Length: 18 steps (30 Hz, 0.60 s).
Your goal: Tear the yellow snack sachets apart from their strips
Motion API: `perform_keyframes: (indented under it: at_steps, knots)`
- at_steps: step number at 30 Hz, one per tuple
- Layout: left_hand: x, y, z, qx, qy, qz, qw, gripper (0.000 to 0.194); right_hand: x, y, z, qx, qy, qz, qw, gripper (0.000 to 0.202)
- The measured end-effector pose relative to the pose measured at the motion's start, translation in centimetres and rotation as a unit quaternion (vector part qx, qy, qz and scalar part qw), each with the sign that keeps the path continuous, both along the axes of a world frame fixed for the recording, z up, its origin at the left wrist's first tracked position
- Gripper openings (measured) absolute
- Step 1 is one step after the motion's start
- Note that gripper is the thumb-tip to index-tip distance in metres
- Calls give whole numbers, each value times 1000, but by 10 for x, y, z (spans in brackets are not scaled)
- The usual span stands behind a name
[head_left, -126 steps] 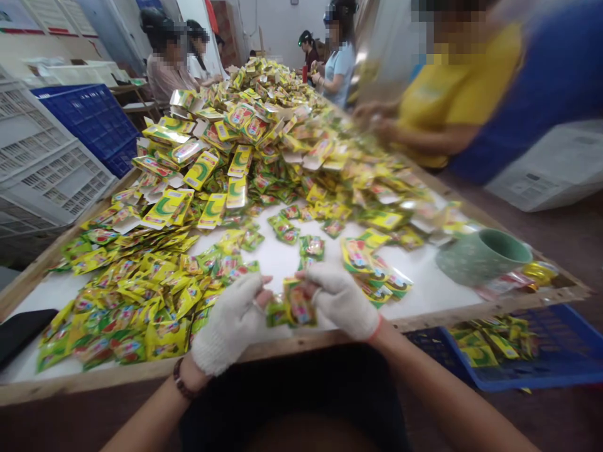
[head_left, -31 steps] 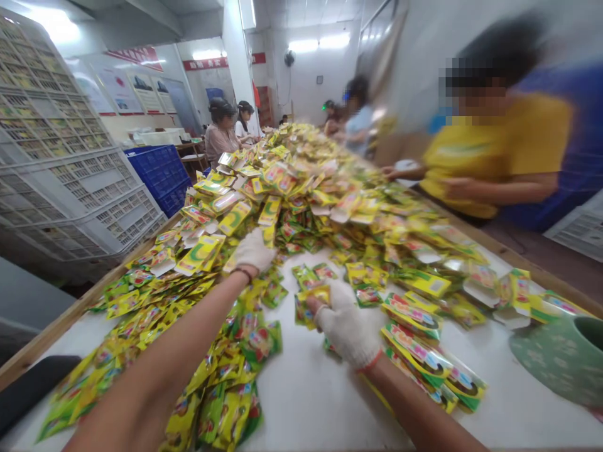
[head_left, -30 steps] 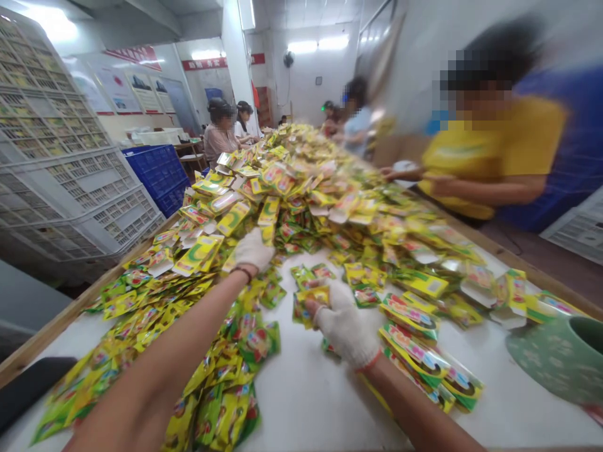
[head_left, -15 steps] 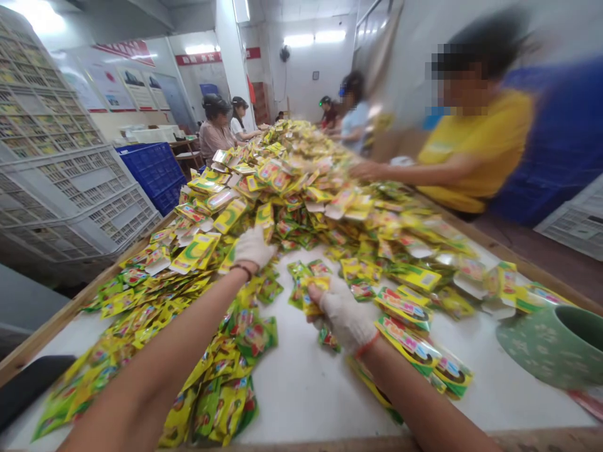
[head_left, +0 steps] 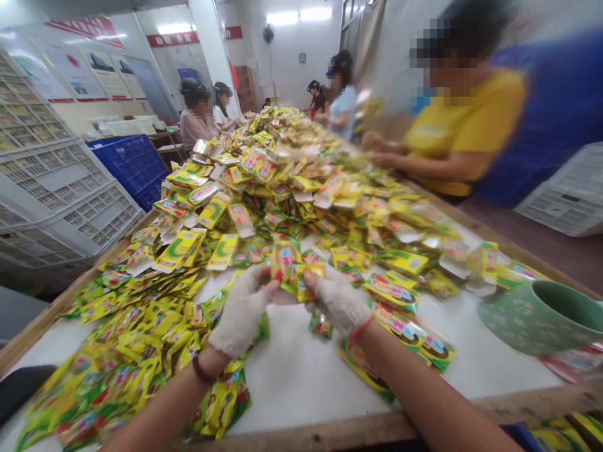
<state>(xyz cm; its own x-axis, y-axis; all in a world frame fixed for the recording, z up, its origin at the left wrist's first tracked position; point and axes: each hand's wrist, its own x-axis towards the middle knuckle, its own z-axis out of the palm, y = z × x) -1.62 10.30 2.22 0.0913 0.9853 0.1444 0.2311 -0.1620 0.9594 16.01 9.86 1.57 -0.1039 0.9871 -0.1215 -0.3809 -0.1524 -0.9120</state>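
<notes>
My left hand [head_left: 242, 311], in a white knit glove with the fingertips bare, pinches the left edge of an upright yellow-green packet [head_left: 285, 256]. Close beside it, my gloved right hand [head_left: 342, 302] grips small yellow candy-style sachets [head_left: 308, 276] between thumb and fingers; how many cannot be made out. The two hands almost meet over the white tabletop [head_left: 292, 370]. Flat printed cartons [head_left: 398, 323] lie under and beside my right forearm. To the left of my left hand spreads a heap of yellow-green sachets [head_left: 146, 333].
A long pile of cartons and sachets [head_left: 282, 169] runs down the table. At right stands a green flowered container [head_left: 532, 317]. Wooden edging [head_left: 532, 402] borders the table. Co-workers sit along both sides, one in a yellow shirt [head_left: 461, 138]. White crates [head_left: 61, 182] are stacked at left.
My left hand has come back from the pile toward my right hand, and an upright packet now stands at its fingertips. My right hand still holds sachets. The view has turned slightly right.
</notes>
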Motion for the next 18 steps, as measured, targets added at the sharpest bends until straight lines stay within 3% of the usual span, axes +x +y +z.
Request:
perform_keyframes:
  at_steps: [2, 3, 5, 7, 9, 11, 13, 16, 18]
  knots:
    - [-12, -8, 3, 134, 110, 6, 985, 63, 7, -2, 4, 2, -75, 25, 997, 29]
    - [-19, -10, 7, 205, 196, -4, 959, 77, 10, -4, 5, 2, -120, 42, 992, 26]
    - [-30, -10, 18, 303, 379, -71, 872, 95, 15, -7, 8, 10, -189, 107, 976, 21]
    - [-32, -11, 27, 329, 503, -153, 784, 87, 16, -10, 7, 25, -217, 184, 958, 19]
    - [-26, -12, 30, 317, 558, -210, 738, 69, 16, -11, 4, 35, -233, 235, 943, 17]
    - [-19, -13, 26, 293, 575, -226, 730, 49, 16, -11, 1, 47, -266, 215, 938, 15]
    - [-14, -14, 16, 264, 577, -193, 748, 34, 16, -10, 0, 66, -284, 150, 945, 14]
    - [-11, -18, -2, 197, 561, -55, 802, 35, 19, -7, 2, 76, -259, 43, 962, 17]
    - [-10, -22, -12, 175, 538, 18, 825, 40, 20, -7, 4, 76, -257, 8, 963, 19]
